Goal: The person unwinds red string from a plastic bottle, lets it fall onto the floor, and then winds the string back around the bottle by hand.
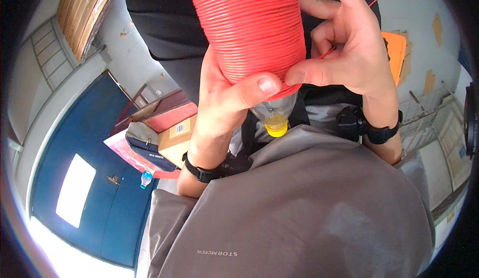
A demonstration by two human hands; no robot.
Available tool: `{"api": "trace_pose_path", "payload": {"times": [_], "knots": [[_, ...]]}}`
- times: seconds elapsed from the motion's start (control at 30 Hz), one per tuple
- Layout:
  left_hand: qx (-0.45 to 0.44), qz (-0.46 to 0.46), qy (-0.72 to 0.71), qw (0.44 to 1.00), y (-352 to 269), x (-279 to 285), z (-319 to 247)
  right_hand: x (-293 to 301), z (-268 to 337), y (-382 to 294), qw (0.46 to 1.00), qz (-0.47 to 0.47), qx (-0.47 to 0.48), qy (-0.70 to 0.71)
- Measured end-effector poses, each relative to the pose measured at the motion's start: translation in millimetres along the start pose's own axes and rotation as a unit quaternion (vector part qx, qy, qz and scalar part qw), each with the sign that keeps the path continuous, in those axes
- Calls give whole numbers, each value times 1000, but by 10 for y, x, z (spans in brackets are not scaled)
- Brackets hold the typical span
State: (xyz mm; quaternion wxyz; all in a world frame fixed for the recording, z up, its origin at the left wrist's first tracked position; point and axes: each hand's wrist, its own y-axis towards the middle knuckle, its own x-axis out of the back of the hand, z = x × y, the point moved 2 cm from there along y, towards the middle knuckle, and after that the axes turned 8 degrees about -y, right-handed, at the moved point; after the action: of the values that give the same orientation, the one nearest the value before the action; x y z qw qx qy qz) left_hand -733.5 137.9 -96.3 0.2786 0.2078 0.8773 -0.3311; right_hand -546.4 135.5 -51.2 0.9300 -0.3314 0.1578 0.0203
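Note:
A clear plastic bottle [274, 110] with a yellow cap [277, 129] is held with its cap end toward my body. Tight, side-by-side turns of red cord [250, 27] cover its body down to the shoulder. My left hand [228, 91] grips the wrapped bottle from the left, thumb lying across the lowest turns. At the other side, my right hand [348, 49] has its thumb tip against the cord near the shoulder. A loose red strand [328, 52] runs through the right hand's curled fingers and shows again beyond it.
Cardboard pieces [437, 30] lie on the grey floor, near an orange object [396, 55]. Left of me, a red-covered table [123, 147] bears a cardboard box [176, 139], a fabric bag [148, 150] and a small bottle [147, 177]. Behind is a blue door [86, 135].

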Motion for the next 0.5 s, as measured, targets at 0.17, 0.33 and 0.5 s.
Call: {"api": "trace_pose_path", "payload": {"times": [0.17, 0.33, 0.5], "knots": [[-49, 117, -151, 980, 5, 57, 81, 26, -152, -20, 983, 33, 163, -83], [5, -71, -37, 997, -120, -86, 36, 132, -216, 62, 968, 64, 235, -61], [11, 21, -277, 960, -114, -77, 158, 24, -3, 40, 991, 70, 116, 23]]}}
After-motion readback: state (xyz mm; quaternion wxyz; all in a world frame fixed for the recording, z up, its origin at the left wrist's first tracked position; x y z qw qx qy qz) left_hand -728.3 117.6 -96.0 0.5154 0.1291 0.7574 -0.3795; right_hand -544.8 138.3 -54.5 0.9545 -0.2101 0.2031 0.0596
